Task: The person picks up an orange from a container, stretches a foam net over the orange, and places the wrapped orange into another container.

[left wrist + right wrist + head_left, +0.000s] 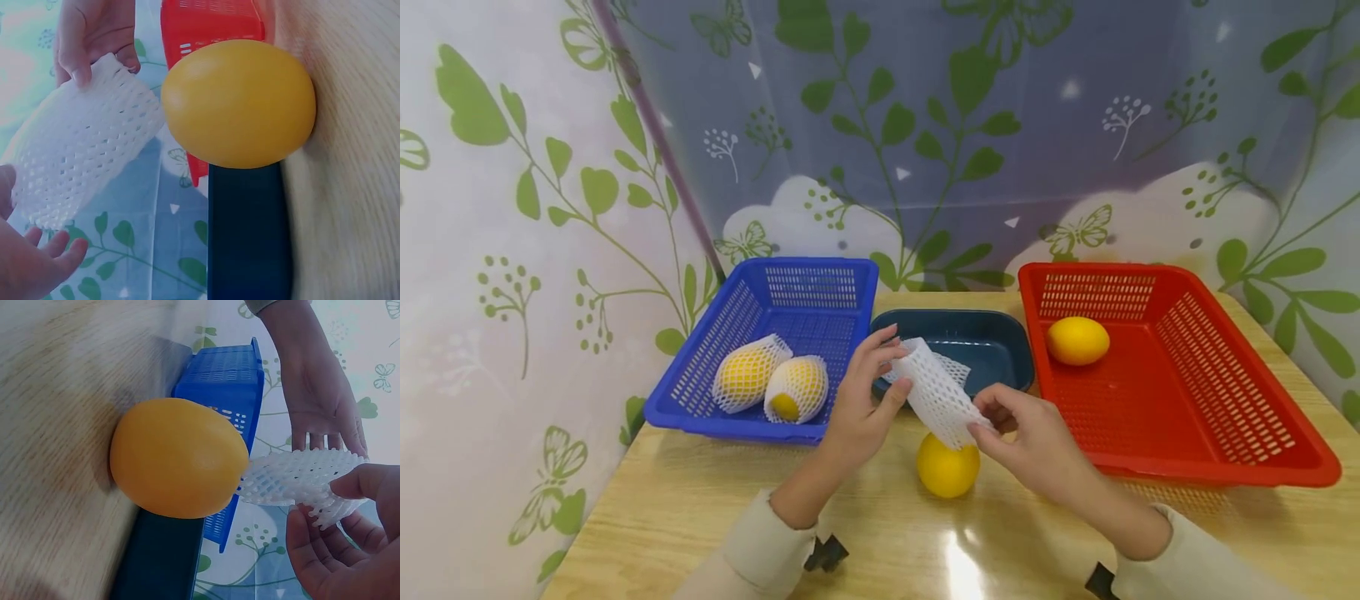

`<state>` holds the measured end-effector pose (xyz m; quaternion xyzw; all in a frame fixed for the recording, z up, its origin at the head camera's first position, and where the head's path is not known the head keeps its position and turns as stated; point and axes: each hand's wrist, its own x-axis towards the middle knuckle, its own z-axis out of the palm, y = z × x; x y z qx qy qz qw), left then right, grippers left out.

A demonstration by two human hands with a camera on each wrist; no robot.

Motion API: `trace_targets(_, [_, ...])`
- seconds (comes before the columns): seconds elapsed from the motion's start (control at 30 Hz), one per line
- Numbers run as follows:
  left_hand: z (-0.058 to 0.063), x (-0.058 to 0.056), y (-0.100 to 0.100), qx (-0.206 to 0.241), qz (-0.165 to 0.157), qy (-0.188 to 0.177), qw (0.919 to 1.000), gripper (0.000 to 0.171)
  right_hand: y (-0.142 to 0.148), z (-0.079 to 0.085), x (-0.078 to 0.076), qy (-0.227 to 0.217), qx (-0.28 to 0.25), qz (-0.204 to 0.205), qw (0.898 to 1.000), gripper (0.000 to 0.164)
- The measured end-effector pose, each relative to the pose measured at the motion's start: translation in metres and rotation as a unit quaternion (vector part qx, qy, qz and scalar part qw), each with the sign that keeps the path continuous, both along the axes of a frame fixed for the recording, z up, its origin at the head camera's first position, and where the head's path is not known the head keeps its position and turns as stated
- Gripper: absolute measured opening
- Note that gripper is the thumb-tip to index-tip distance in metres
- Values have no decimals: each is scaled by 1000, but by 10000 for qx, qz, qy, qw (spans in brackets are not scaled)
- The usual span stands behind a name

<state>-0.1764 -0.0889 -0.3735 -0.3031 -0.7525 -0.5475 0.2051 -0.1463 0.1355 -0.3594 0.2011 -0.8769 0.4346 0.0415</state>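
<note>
A white foam net sleeve (936, 396) is held up between both hands, just above a smooth yellow fruit (948, 467) on the table. My right hand (1033, 437) pinches the sleeve's lower right end between thumb and fingers. At the upper left end, my left hand (861, 408) holds the sleeve with thumb and fingers on either side. The right wrist view shows the sleeve (294, 478) bunched at the right fingertips, its other end beside the fruit (178, 459). In the left wrist view the sleeve (87, 140) spans the two hands.
A blue basket (760, 429) at left holds two netted yellow fruits (748, 375). At right, a red basket (1195, 471) holds one bare yellow fruit (1077, 341). Between them stands a dark teal tray (992, 342), with white netting (953, 368) showing over it behind the sleeve.
</note>
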Motion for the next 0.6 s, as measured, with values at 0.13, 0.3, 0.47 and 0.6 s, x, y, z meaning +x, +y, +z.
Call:
trace_targets(0.13, [-2,-1,0,205,-210,-238,9993,17,0,-3,0,33,-18,41,10000,14])
trace_targets(0.3, [-3,-4,-1,409,-495,-639,9959,15,1,-6,-1,10,34,161,9999,16])
trace_targets(0.47, [-1,-3,-4,583,-674,-1164,9892,17,5,-1,1,-73,-168,69,9998,24])
trace_targets(0.6, [2,-4,-7,699,-964,-1719,9779,21,7,7,-3,338,-528,120,9980,30])
